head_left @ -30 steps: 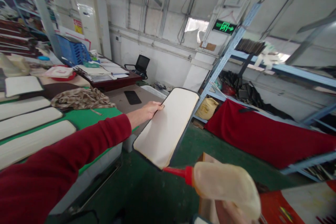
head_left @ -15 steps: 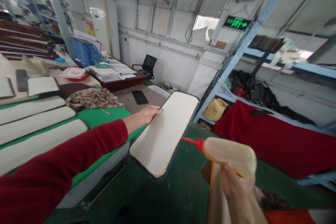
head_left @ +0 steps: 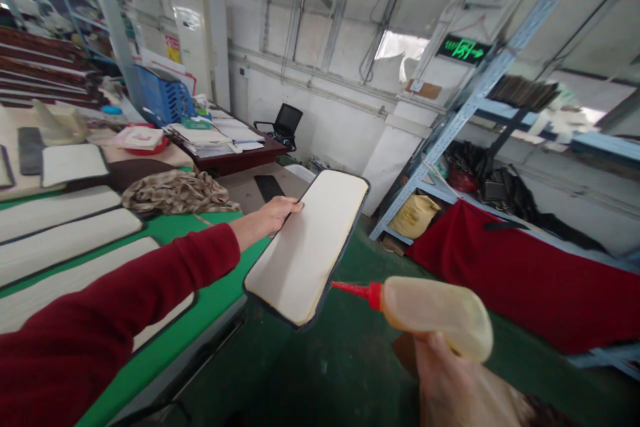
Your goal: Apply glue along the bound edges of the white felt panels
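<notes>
The white, dark-edged panel (head_left: 307,247) was tilted at mid-frame, seemingly light and fairly stiff, best held by its rim. The left hand (head_left: 280,213) pinched its left long edge. At lower right, the right hand (head_left: 445,373) gripped a squeeze bottle (head_left: 440,313), probably soft-walled and best held round the body; its red nozzle (head_left: 355,290) ended just beside the panel's right edge.

Single head-worn cam, looks fwd + down from above the work, wide view. White panel (head_left: 307,247) approx mid-frame, near cam. Rel. to panel: green table (head_left: 217,287) to L, blue shelf (head_left: 463,119) to R & farther off, wall (head_left: 323,107) behind in far bkgd, floor (head_left: 350,363) below. Bottle (head_left: 435,310), lower R of panel, closer to lens.
</notes>
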{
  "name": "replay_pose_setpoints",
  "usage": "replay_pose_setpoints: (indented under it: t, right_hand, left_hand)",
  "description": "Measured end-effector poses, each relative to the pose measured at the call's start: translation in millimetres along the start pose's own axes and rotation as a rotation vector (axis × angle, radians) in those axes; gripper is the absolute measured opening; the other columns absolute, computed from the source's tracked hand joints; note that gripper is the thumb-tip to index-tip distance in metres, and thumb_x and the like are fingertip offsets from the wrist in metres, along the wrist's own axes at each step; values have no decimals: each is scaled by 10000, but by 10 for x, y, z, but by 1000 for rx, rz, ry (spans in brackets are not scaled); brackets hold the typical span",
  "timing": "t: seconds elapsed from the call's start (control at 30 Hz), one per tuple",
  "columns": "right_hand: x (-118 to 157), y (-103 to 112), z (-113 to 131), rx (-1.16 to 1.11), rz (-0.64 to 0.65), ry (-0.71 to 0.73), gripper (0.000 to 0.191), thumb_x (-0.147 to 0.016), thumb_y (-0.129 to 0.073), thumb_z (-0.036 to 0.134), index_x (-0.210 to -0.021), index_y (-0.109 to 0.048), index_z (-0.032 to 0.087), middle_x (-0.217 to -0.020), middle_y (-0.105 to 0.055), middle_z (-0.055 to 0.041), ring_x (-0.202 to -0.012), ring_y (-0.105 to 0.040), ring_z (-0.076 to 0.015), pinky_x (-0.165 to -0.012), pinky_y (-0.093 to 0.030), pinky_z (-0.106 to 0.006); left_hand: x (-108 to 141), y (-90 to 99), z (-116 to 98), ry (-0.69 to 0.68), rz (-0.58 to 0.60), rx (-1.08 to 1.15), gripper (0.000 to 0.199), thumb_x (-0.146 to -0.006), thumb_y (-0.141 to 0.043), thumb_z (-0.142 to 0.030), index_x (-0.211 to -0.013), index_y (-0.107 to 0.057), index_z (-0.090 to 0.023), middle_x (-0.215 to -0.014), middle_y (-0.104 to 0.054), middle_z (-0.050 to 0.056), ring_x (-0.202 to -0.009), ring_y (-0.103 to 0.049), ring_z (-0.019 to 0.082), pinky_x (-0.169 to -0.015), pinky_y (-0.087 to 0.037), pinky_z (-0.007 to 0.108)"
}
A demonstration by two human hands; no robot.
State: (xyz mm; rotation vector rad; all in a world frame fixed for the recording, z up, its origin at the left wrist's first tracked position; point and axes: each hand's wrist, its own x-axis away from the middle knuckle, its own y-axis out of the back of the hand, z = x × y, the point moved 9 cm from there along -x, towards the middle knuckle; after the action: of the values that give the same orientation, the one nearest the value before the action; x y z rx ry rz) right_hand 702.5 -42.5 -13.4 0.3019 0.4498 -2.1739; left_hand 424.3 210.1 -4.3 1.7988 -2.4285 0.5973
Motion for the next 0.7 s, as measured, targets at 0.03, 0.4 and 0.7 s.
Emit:
replay_pose_setpoints:
  t: [0.03,0.4,0.7]
  right_hand:
    - [-58,-30,-11,-17,-15,-6,604,-618,-733,356,-1175,-533,234,-907,-669,-50,-793,-632,-221,-730,-524,-377]
    - [-86,-450,-114,29,38,-89,811,-512,-795,308,-1243,-467,181,-1104,-603,-116,-804,-604,-218,-625,-477,-293]
    - [-71,-604,-281,-28,152,-127,848,-516,-791,327,-1277,-450,177,-1009,-649,-127,-701,-628,-227,-585,-502,-321]
  left_hand:
    - [-27,39,-24,-3,-8,0,79,-793,-542,-46,-818,-613,-70,-527,-597,-6,-504,-542,130,-633,-464,278]
    - [-241,422,-207,18,-76,-8,173,-774,-611,-93,-946,-619,-72,-543,-620,10,-497,-563,145,-629,-495,309]
    - [-340,519,-256,35,-65,14,134,-760,-634,-129,-883,-613,-81,-562,-627,26,-520,-586,175,-628,-503,353]
